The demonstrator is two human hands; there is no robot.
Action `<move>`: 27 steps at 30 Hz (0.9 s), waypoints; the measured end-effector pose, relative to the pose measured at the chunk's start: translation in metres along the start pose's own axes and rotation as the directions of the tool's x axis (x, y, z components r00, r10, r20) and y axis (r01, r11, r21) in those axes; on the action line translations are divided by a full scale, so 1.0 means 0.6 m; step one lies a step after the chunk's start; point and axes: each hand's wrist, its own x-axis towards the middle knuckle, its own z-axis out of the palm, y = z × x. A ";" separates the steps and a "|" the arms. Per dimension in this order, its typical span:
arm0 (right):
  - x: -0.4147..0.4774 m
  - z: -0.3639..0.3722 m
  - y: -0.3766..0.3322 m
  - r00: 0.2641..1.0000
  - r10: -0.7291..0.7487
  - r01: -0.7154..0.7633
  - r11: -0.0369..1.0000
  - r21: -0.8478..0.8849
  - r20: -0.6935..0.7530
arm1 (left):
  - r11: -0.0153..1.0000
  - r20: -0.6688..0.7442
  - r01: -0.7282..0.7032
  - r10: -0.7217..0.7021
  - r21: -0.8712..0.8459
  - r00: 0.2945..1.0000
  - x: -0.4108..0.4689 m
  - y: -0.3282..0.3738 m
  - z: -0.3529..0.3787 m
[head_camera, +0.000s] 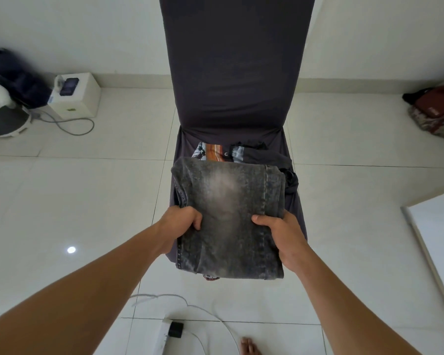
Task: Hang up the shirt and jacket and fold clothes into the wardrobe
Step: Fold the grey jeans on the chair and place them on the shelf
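Observation:
A folded pair of faded grey jeans (228, 201) lies over the seat of a chair in a dark grey cover (235, 73). My left hand (180, 224) grips the near left edge of the jeans, thumb on top. My right hand (280, 234) grips the near right edge the same way. Behind the jeans, on the seat, lies a printed shirt (215, 152) with orange and palm patterns, and a dark garment (267, 156) bunched at the right. The lower parts of both are hidden under the jeans.
White tiled floor all round. A power strip with a black plug (169, 331) and a white cable (215, 316) lie near my bare foot (249, 347). A white box with a phone (75, 94) stands far left, bags (436, 111) far right, a white panel (436, 239) at right.

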 end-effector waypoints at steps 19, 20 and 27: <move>-0.525 -0.211 -0.280 0.888 -0.383 0.435 0.879 0.196 -0.254 | 0.956 0.563 -0.268 0.289 -0.122 0.774 -0.510 0.253 0.101; -0.555 -0.227 -0.284 0.874 -0.390 0.456 0.865 0.210 -0.290 | 0.951 0.590 -0.288 0.294 -0.107 0.752 -0.540 0.263 0.117; -0.785 -0.358 -0.277 0.772 -0.379 0.542 0.812 0.217 -0.510 | 0.906 0.749 -0.423 0.285 -0.008 0.598 -0.735 0.287 0.261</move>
